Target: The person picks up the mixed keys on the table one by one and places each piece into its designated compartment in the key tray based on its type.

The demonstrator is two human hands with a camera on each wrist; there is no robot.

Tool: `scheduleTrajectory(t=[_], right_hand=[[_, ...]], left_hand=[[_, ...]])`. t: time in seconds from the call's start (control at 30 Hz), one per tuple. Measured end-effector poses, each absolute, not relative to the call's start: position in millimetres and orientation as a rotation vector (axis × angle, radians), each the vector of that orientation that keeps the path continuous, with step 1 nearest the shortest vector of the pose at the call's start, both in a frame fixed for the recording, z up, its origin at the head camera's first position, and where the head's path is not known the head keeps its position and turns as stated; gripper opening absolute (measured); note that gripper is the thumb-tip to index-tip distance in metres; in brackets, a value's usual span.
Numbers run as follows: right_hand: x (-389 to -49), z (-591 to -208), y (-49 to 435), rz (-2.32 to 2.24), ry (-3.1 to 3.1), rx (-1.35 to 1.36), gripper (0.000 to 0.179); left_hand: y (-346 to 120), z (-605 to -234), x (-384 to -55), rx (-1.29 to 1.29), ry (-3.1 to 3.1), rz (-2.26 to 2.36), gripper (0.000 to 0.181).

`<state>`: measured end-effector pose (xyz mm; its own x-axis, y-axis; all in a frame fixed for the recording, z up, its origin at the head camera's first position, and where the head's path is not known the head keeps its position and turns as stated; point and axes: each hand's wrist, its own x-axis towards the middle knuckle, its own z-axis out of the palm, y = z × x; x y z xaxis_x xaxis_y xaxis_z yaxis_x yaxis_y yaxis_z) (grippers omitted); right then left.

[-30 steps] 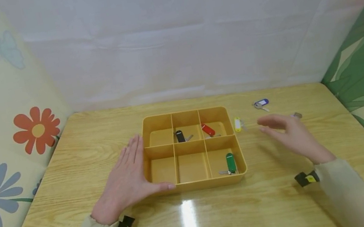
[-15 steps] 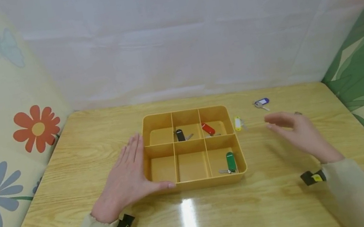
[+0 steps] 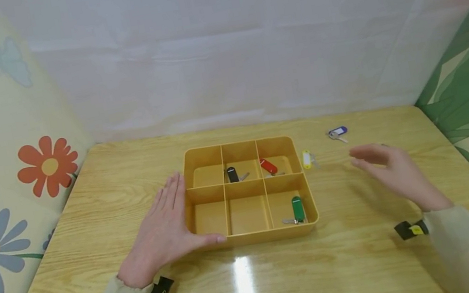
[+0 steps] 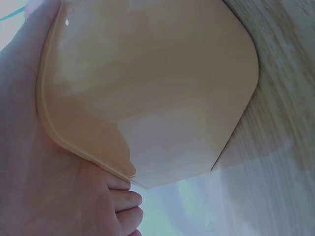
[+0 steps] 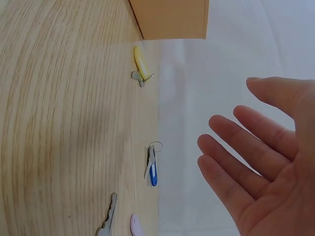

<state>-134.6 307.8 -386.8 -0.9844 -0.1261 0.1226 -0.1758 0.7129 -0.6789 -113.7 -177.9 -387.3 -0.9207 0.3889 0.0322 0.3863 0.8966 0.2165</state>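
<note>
My left hand [image 3: 160, 230] lies along the left side of a yellow six-compartment box [image 3: 255, 238], fingers straight against its wall and thumb along the front edge. Inside, keys with a black tag [image 3: 232, 174] and a red tag [image 3: 268, 166] sit in the back middle and back right compartments. A green-tagged key [image 3: 298, 208] is in the front right one. To the right of the box, my right hand [image 3: 402, 177] hovers over the table with nothing in it, fingers loosely bent. Nearest it are a yellow-tagged key [image 3: 307, 159] and a blue-tagged key [image 3: 338, 132].
In the right wrist view, another key [image 5: 108, 216] and a pale pink tag [image 5: 136, 225] lie on the wooden table [image 3: 287, 284], mostly behind my right hand in the head view. A white cloth backdrop [image 3: 220, 65] rises behind, with flower-patterned panels at both sides.
My right hand has drifted right, away from the box and the yellow-tagged key, and now covers the farthest key in the head view. The left hand and box have stayed put.
</note>
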Motion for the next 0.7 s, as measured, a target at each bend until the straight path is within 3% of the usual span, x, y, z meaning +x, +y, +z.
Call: scheduleTrajectory(t=[0.7], right_hand=[[-126.1,-387.4,328.1,1.108,-2.866,0.204,0.047]], left_hand=[[-177.9,-386.0,-113.1,0.626,3.048,0.385,0.147]])
